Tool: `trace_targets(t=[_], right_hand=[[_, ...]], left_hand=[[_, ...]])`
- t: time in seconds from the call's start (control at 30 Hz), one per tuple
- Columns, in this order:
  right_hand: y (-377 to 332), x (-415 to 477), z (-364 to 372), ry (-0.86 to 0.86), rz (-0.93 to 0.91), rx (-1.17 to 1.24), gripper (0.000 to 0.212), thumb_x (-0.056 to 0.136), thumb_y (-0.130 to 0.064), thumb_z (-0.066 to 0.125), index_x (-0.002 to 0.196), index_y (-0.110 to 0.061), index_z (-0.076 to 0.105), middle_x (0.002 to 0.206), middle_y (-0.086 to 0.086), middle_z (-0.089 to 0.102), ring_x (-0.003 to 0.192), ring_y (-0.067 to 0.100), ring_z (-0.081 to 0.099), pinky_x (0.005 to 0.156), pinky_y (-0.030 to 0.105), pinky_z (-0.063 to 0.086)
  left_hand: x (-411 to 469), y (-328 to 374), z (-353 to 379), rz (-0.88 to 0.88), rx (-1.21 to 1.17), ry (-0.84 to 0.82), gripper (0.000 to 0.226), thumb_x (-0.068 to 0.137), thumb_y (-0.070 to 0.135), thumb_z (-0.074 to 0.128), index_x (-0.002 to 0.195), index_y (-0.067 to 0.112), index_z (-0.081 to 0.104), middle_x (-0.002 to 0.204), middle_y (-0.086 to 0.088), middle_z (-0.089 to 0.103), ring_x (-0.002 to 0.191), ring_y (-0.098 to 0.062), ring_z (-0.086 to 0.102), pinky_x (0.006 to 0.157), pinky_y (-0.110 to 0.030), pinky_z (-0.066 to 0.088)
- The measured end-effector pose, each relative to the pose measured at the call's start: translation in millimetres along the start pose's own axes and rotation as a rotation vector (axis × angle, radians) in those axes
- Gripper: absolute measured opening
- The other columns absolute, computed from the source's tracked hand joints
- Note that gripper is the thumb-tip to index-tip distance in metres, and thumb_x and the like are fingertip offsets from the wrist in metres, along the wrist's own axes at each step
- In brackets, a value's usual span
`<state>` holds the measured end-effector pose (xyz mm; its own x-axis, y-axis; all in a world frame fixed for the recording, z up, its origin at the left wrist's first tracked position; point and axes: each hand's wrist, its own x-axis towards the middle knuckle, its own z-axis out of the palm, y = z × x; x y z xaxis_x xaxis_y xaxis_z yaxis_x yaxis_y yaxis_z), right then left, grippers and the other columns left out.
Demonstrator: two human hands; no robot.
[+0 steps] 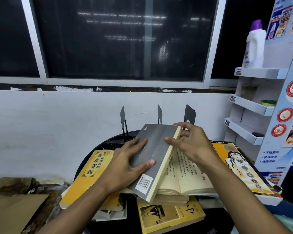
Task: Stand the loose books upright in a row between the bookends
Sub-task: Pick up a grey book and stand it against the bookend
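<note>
Both hands hold a grey paperback (156, 146), back cover up, its barcode toward me. My left hand (125, 162) lies flat on the cover with the thumb curled over the near side. At the far right edge, my right hand (191, 142) grips the page block. Under the grey book an open book (186, 176) shows printed pages. Yellow books lie flat at the left (90, 176), front (167, 217) and right (240, 164). Three black metal bookends (123, 119), (159, 114), (190, 114) stand at the back of the round black table (98, 149).
A white wall and a dark window rise behind the table. A white cardboard display rack (254, 105) stands at the right, with a white bottle with a purple cap (254, 44) on its top shelf. A piece of brown cardboard (15, 211) lies at the lower left.
</note>
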<state>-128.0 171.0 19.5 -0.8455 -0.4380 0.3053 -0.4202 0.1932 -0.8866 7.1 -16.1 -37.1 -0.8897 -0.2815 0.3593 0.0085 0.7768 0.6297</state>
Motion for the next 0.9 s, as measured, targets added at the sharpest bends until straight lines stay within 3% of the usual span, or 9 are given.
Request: trace_targets(t=[0.1, 0.27, 0.33, 0.47, 0.57, 0.7, 0.9], right_hand=[[-12.5, 1.1, -3.1, -0.005, -0.045, 0.058, 0.047, 0.073, -0.019, 0.089, 0.114, -0.024, 0.067, 0.087, 0.001, 0.074, 0.07, 0.021, 0.073, 0.074, 0.043, 0.06], [-50.4, 3.2, -1.0, 0.06, -0.17, -0.01, 0.045, 0.071, -0.027, 0.09, 0.109, -0.032, 0.066, 0.095, -0.002, 0.072, 0.07, 0.023, 0.075, 0.064, 0.045, 0.063], [-70.0, 3.1, 1.5, 0.104, -0.244, -0.121, 0.045, 0.073, -0.029, 0.088, 0.111, -0.033, 0.065, 0.098, -0.005, 0.071, 0.071, 0.019, 0.074, 0.062, 0.041, 0.063], [-97.8, 12.8, 11.4, 0.196, -0.364, -0.291, 0.043, 0.071, -0.039, 0.087, 0.108, -0.035, 0.065, 0.095, -0.012, 0.071, 0.073, 0.016, 0.071, 0.073, 0.037, 0.059], [-110.6, 27.7, 17.8, 0.226, -0.428, -0.317, 0.039, 0.072, -0.031, 0.088, 0.106, -0.028, 0.068, 0.087, -0.012, 0.068, 0.072, 0.01, 0.065, 0.066, 0.023, 0.052], [-120.1, 52.2, 26.1, 0.249, -0.485, -0.366, 0.037, 0.073, -0.026, 0.087, 0.105, -0.023, 0.068, 0.081, -0.01, 0.064, 0.076, 0.009, 0.062, 0.063, 0.018, 0.049], [-108.7, 93.5, 57.8, 0.26, -0.528, -0.508, 0.038, 0.076, -0.021, 0.081, 0.11, -0.018, 0.063, 0.085, -0.002, 0.064, 0.081, 0.02, 0.06, 0.067, 0.029, 0.047]], left_hand=[[0.1, 3.2, -5.1, 0.021, -0.001, 0.004, 0.082, 0.075, 0.083, 0.053, 0.149, 0.06, 0.027, 0.159, 0.032, 0.018, 0.142, -0.009, 0.023, 0.113, -0.037, 0.033], [10.1, 4.2, -22.8, 0.095, -0.069, 0.009, 0.082, 0.073, 0.09, 0.049, 0.146, 0.069, 0.016, 0.159, 0.036, 0.015, 0.147, -0.003, 0.024, 0.115, -0.046, 0.04], [17.3, 6.4, -34.1, 0.13, -0.073, 0.016, 0.081, 0.076, 0.087, 0.051, 0.147, 0.067, 0.018, 0.159, 0.035, 0.017, 0.148, -0.001, 0.025, 0.115, -0.046, 0.041], [36.5, 8.1, -59.0, 0.16, -0.052, 0.068, 0.079, 0.081, 0.073, 0.056, 0.152, 0.057, 0.023, 0.16, 0.03, 0.02, 0.145, 0.002, 0.027, 0.112, -0.036, 0.045], [58.1, 0.9, -75.0, 0.158, 0.066, 0.169, 0.076, 0.085, 0.065, 0.06, 0.153, 0.051, 0.028, 0.163, 0.024, 0.022, 0.147, -0.001, 0.025, 0.112, -0.031, 0.034], [88.1, -21.7, -88.8, 0.115, 0.177, 0.234, 0.071, 0.09, 0.051, 0.068, 0.153, 0.042, 0.036, 0.163, 0.016, 0.028, 0.149, -0.009, 0.028, 0.117, -0.033, 0.028], [127.4, -58.6, -89.4, 0.008, 0.26, 0.172, 0.074, 0.093, 0.039, 0.069, 0.156, 0.035, 0.032, 0.165, 0.008, 0.026, 0.151, -0.017, 0.026, 0.121, -0.04, 0.028]])
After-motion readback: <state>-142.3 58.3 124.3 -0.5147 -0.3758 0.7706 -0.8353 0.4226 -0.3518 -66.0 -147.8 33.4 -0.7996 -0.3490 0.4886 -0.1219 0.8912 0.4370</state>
